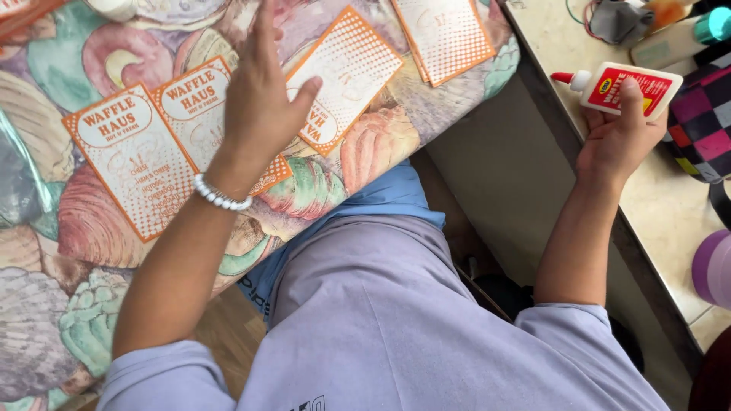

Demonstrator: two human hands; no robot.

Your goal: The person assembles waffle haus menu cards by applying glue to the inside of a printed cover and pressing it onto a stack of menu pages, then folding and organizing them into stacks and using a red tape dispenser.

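My left hand (259, 99) lies flat with fingers spread on an orange-and-white printed paper card (194, 106), one of several cards laid on a cushion with a shell pattern (76, 228). A white bead bracelet (219, 196) circles that wrist. My right hand (620, 137) grips a white glue bottle (624, 87) with a red label and red tip, held sideways above the edge of a beige counter (662, 205). Another card (133, 156) sits left of my left hand, and two more cards (346, 72) (445, 34) lie to its right.
On the counter at the top right lie a grey cloth with wires (617, 19), a white tube with a teal cap (681, 38) and a checkered pink-and-black bag (704, 122). A purple round container (714, 266) stands at the right edge. My grey shirt (396, 327) fills the foreground.
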